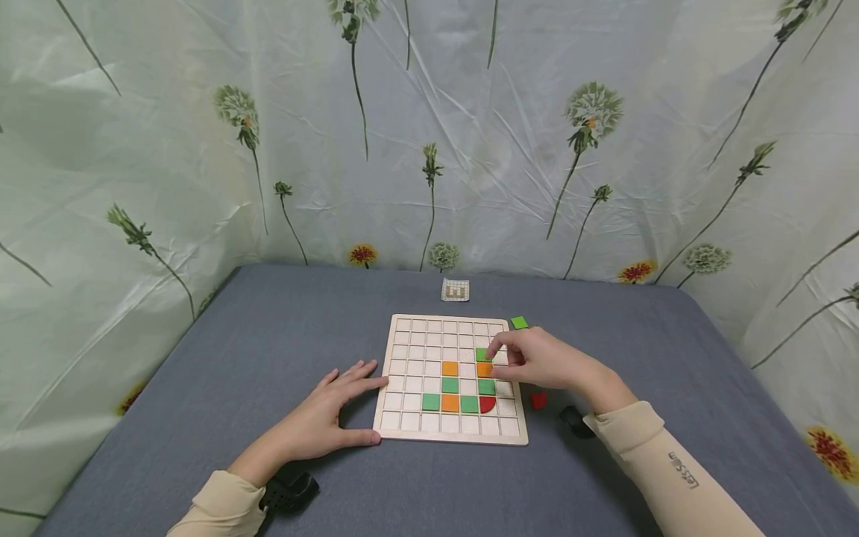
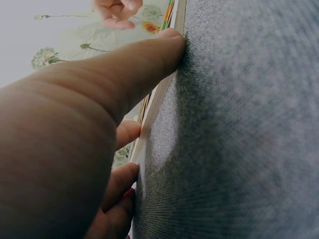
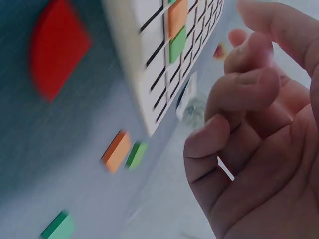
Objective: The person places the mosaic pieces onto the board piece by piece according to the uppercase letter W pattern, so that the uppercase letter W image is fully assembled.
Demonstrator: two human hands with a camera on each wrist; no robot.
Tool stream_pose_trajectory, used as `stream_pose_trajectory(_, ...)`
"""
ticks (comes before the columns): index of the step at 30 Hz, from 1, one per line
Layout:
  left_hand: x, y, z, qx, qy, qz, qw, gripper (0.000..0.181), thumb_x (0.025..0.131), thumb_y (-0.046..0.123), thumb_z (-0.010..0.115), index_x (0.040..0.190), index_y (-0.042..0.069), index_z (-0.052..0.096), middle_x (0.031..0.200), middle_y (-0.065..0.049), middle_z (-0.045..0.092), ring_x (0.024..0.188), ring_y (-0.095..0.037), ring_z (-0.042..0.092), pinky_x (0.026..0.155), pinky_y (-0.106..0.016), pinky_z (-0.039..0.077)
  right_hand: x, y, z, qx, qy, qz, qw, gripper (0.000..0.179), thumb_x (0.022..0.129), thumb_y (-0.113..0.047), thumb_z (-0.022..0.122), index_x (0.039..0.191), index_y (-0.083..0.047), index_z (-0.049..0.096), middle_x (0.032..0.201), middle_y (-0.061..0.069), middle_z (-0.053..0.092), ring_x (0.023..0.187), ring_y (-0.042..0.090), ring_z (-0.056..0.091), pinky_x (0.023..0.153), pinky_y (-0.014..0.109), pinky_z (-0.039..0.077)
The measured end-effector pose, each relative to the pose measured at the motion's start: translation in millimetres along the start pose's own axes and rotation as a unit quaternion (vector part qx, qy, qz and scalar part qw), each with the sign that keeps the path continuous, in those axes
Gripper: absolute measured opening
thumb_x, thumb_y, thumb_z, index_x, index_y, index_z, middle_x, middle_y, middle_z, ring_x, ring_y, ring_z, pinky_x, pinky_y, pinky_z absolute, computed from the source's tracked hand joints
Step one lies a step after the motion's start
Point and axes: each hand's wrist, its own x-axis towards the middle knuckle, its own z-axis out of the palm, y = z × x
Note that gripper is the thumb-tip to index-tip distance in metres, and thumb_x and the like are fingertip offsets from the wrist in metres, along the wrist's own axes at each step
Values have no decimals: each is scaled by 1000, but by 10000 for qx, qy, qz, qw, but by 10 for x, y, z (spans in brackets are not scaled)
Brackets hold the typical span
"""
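A pale wooden grid board (image 1: 416,347) lies on the table. My left hand (image 1: 322,414) is spread at its left edge, with the thumb at the near corner and fingertips against the side. Over the board's right side hovers my right hand (image 1: 537,362), its fingers loosely bent and nothing visible between them. Its index fingertip is beside a green square tile (image 1: 482,354), above an orange tile (image 1: 484,370). Nearer me in the grid are several more green and orange squares and a red quarter-circle tile (image 1: 487,405).
Off the board's right edge lie a red tile (image 3: 57,50), an orange tile (image 3: 116,152) and green tiles (image 3: 58,226). A small card with a grid pattern (image 1: 455,291) stands beyond the board. Flower-printed curtains (image 1: 483,149) hang behind the grey-blue table (image 1: 302,321).
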Motion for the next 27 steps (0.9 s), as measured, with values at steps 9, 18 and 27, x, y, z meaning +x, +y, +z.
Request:
stream_pose_trajectory(9,5,0,-4,2,21,32,10000,82,87,56,86,157,25,57,175,-10,37,164,-41,29,128,-77,14,-310,267,-57,445,-68,198,9988,21,97,-15,79,116,-8,74,68,-8,52,59,3,44,59,20,40)
stream_pose_trajectory(18,3,-2,-8,-14,6,18,10000,83,87,56,86,157,25,57,175,-9,37,165,-41,28,128,-77,13,-521,380,-29,666,-251,535,9960,24,92,-13,83,115,-14,76,63,-9,43,58,4,42,56,21,36)
stream_pose_trajectory(27,-4,-3,6,-19,23,13,10000,83,86,55,87,157,25,57,175,-10,37,165,-41,28,128,-77,13,-589,529,19,1203,-341,368,9915,29,92,-11,82,120,-9,76,66,-9,42,59,1,39,57,20,35)
